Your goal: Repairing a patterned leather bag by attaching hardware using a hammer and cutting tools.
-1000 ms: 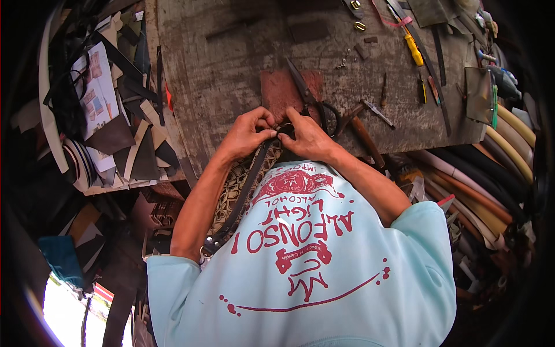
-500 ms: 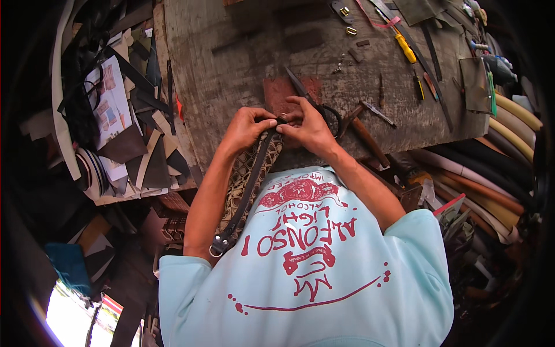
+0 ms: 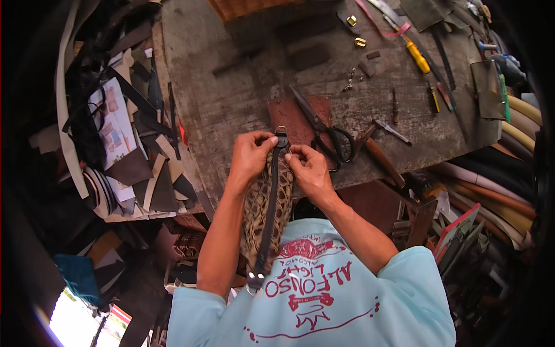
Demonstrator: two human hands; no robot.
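Observation:
A black leather strap [image 3: 269, 217] runs down over a brown snakeskin-patterned leather piece [image 3: 257, 202], from the bench edge toward my lap. At its far end sits a metal ring [image 3: 281, 129]; a second ring [image 3: 252, 289] hangs at the near end by my shirt. My left hand [image 3: 253, 157] is closed, pinching the strap just below the far ring. Close beside it on the right, the closed fingers of my right hand [image 3: 311, 173] pinch the edge of the patterned piece. Under the far ring lies a reddish-brown slab [image 3: 283, 113].
Black-handled scissors [image 3: 324, 127] rest across the slab, close to my right hand. Further right are a hammer [image 3: 383, 162], a pen-like tool [image 3: 393, 132] and a yellow-handled screwdriver [image 3: 417, 58]. Leather scraps [image 3: 128, 168] pile up at left; material rolls [image 3: 491, 185] stand at right.
My fingertips have moved apart from around the strap's end, uncovering it and its ring. The strap now hangs straighter. The whole view has shifted, with the bench items appearing lower and further right.

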